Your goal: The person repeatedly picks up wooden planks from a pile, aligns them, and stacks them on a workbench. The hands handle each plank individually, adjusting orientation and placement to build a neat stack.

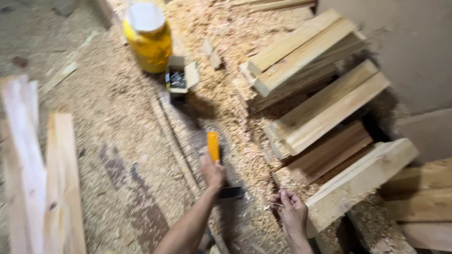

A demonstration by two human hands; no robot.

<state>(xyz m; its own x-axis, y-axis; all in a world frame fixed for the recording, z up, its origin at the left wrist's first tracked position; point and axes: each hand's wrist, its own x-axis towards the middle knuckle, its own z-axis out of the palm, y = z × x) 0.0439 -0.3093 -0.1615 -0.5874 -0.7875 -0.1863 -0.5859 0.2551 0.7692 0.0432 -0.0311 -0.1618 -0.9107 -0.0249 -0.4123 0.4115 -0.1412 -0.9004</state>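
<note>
My left hand (212,172) is shut on an orange-handled tool (213,145), probably a hammer. Its handle points away from me and its dark end (230,192) rests on the sawdust-covered floor. My right hand (292,210) is at the near end of a pale wooden beam (362,178). Its fingers are pinched around thin small pieces, possibly nails, too blurred to tell. The hands are a short way apart.
More wooden beams (325,110) are stacked aslant at the upper right, against a plain wall (414,47). A yellow jar with a white lid (147,37) and a small open cardboard box of dark metal pieces (179,79) stand farther off. Pale planks (28,164) lie at the left.
</note>
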